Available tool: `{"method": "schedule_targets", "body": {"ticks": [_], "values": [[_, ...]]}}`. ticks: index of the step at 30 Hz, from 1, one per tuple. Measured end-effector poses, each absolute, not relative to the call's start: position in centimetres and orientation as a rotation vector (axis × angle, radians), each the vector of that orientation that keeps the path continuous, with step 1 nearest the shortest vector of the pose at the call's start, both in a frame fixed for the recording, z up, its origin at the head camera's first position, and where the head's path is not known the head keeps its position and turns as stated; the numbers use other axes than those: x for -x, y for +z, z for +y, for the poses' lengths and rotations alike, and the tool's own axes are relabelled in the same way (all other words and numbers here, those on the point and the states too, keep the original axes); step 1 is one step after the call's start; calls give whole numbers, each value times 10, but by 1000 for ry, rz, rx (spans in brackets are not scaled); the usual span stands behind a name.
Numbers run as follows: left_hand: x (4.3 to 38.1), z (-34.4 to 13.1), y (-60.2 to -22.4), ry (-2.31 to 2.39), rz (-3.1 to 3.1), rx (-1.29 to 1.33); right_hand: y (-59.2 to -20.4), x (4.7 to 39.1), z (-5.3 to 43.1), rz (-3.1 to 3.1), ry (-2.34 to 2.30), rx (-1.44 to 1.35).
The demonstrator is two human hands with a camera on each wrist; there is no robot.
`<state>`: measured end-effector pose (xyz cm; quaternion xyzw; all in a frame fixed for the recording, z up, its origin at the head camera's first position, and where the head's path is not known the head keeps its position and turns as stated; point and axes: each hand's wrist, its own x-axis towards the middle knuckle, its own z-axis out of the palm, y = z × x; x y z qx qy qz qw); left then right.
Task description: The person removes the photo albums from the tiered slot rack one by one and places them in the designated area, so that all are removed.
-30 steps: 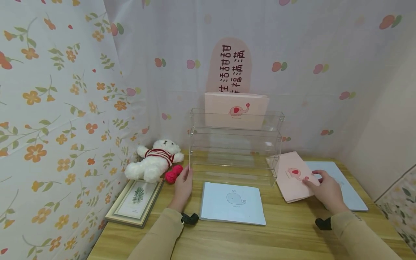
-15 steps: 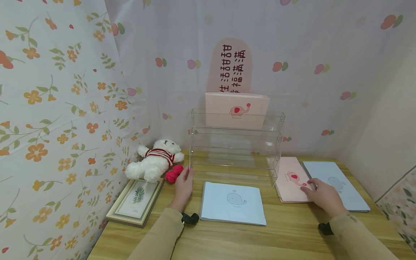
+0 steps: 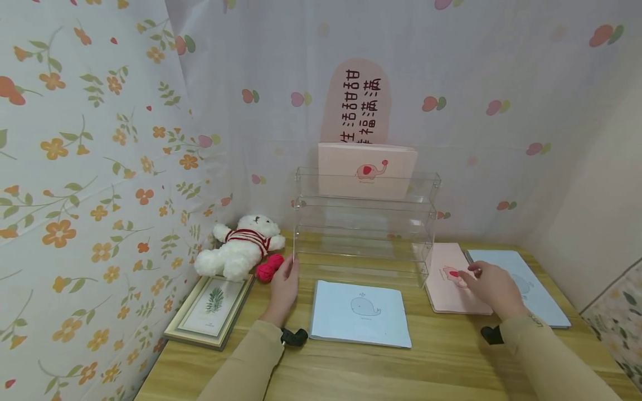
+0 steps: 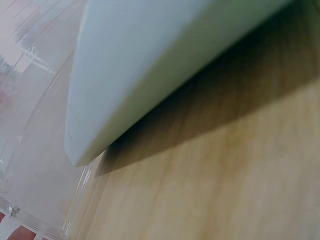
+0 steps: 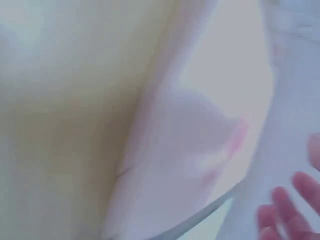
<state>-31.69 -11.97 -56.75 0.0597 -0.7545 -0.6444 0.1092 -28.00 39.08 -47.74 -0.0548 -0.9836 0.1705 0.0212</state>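
In the head view my left hand (image 3: 284, 284) holds the lower left side of a clear tiered acrylic rack (image 3: 366, 259), thumb and fingers at the panel edge. A pink elephant notebook (image 3: 367, 170) stands in the rack's top tier. My right hand (image 3: 496, 287) hovers over a second pink elephant notebook (image 3: 446, 292) lying flat right of the rack. In the right wrist view its fingers (image 5: 287, 207) are loosely bent and apart from that notebook, with nothing between them. A light blue whale notebook (image 3: 534, 284) lies partly behind this hand.
Another light blue whale notebook (image 3: 360, 314) lies before the rack. On the left are a white teddy bear (image 3: 241, 245), red yarn (image 3: 269, 268) and stacked picture frames (image 3: 210, 312). A patterned curtain (image 3: 241, 128) backs the wooden table (image 3: 381, 373).
The pink notebook under my right hand has gone from tilted to flat on the table. That hand has let go and lifted slightly. My left hand stays at the rack.
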Motion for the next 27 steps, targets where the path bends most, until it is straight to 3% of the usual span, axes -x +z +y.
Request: {"method": "schedule_targets", "body": {"ticks": [10,19,27], "values": [[310,-115,-564,-1744,-2200,-114,-409,308,339,-2561,1015,130],[315,-118,-569,-1833,-2175,-131,-345,330,287,-2394,1058,-132],[313,-116,-564,-1838,-2195,-154,-304,352,251,-2401,1133,-158]]}}
